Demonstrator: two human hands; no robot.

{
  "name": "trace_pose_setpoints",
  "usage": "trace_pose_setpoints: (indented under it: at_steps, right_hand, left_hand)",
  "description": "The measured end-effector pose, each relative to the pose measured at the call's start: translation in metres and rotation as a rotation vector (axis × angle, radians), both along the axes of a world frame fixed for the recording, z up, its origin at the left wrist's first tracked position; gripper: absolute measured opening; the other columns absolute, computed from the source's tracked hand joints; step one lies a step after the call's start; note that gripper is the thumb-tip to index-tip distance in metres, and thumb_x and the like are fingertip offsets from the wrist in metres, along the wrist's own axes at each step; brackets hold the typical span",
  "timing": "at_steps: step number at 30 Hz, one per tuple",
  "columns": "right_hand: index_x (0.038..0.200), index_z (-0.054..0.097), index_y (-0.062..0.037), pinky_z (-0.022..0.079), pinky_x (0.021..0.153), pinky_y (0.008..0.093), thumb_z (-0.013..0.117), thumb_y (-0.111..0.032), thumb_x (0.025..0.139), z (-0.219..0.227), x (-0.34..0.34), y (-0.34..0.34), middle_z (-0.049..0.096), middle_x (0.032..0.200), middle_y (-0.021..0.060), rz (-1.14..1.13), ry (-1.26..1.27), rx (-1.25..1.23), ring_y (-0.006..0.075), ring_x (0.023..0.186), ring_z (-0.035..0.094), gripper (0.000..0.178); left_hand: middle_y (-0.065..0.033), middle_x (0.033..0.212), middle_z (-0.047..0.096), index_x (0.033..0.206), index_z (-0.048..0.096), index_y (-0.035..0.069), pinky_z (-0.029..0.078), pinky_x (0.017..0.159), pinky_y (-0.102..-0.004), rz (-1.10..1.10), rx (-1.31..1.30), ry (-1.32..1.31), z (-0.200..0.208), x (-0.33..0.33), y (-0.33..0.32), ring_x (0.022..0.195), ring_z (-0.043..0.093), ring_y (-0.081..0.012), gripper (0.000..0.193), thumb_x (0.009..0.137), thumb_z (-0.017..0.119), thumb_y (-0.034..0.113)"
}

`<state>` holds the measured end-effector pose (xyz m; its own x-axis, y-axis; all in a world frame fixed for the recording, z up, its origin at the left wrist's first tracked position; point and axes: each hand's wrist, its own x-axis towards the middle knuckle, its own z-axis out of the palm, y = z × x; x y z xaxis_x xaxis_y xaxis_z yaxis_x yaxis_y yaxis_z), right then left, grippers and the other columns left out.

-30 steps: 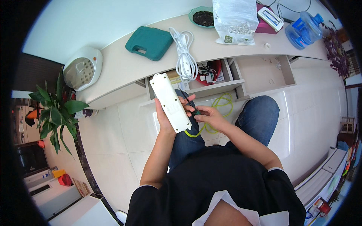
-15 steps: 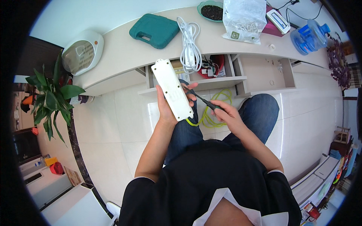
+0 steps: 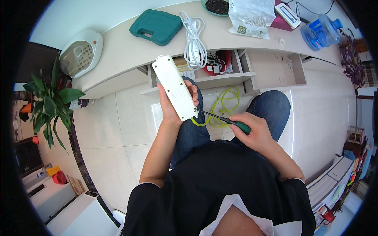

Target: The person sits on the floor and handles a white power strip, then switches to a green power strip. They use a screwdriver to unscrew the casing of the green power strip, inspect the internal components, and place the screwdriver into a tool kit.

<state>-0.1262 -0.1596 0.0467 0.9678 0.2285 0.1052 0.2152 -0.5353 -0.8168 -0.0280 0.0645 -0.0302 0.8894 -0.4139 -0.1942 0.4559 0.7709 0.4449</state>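
Observation:
A white power strip (image 3: 176, 89) lies across my left hand (image 3: 170, 108), its screwed back facing up and tilted. The fingers wrap its right edge and the thumb presses along the left. A yellow-green cord (image 3: 220, 104) runs from its near end down toward the floor. My right hand (image 3: 254, 128) is closed round a screwdriver with a green and black handle (image 3: 241, 126). The thin dark shaft points left, its tip at the strip's near right corner, by a screw hole. Whether the tip sits in the screw cannot be made out.
Two open drawers (image 3: 275, 78) jut from the desk ahead; the left one holds a red bowl (image 3: 224, 59) with wires. On the desk stand a green tool case (image 3: 156, 26), a coiled white extension cord (image 3: 195, 43), a plastic bag (image 3: 251, 17) and a blue water jug (image 3: 321, 33). A plant (image 3: 51, 102) stands left.
The screwdriver's tip has moved from the strip's right side down to its near right corner. My right hand has shifted right and down. The view has shifted slightly.

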Motion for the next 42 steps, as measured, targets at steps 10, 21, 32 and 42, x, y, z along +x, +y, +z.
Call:
trace_pose_setpoints:
  at_steps: [10, 21, 32, 42]
  right_hand:
    - [0.093, 0.063, -0.0079, 0.048, 0.052, 0.0323, 0.066, -0.012, 0.076, 0.012, 0.001, -0.005, 0.061, 0.074, 0.0082, 0.035, -0.084, -0.113, 0.0251, 0.061, 0.061, 0.017]
    - [0.093, 0.065, -0.0101, 0.047, 0.05, 0.0315, 0.066, -0.013, 0.076, 0.022, 0.004, -0.005, 0.059, 0.072, 0.0062, 0.077, -0.119, -0.239, 0.0225, 0.059, 0.06, 0.017]
    - [0.096, 0.065, -0.0116, 0.047, 0.051, 0.0289, 0.068, -0.011, 0.071, 0.031, 0.005, -0.003, 0.054, 0.074, 0.0037, 0.167, -0.279, -0.433, 0.0176, 0.062, 0.058, 0.025]
    - [0.099, 0.064, -0.0085, 0.045, 0.051, 0.0262, 0.06, -0.006, 0.068, 0.036, 0.006, 0.004, 0.052, 0.079, 0.006, 0.277, -0.412, -0.564, 0.0168, 0.067, 0.056, 0.032]
  left_hand:
    - [-0.0152, 0.079, 0.05, 0.097, 0.052, 0.001, 0.042, 0.053, -0.0322, 0.013, 0.015, -0.027, 0.002, 0.0, -0.003, 0.062, 0.049, -0.0225, 0.084, 0.079, 0.022, 0.077]
    - [-0.0157, 0.079, 0.051, 0.096, 0.051, 0.0, 0.042, 0.053, -0.0328, 0.024, 0.041, -0.042, 0.003, 0.0, -0.005, 0.061, 0.049, -0.0228, 0.084, 0.079, 0.021, 0.077]
    - [-0.0154, 0.08, 0.051, 0.099, 0.05, 0.0, 0.042, 0.055, -0.0329, 0.03, 0.06, -0.078, 0.003, -0.002, -0.005, 0.063, 0.05, -0.0228, 0.083, 0.081, 0.019, 0.075]
    - [-0.0148, 0.079, 0.051, 0.098, 0.049, 0.001, 0.042, 0.056, -0.0327, 0.038, 0.093, -0.094, 0.003, -0.002, -0.006, 0.063, 0.049, -0.0222, 0.083, 0.081, 0.019, 0.076]
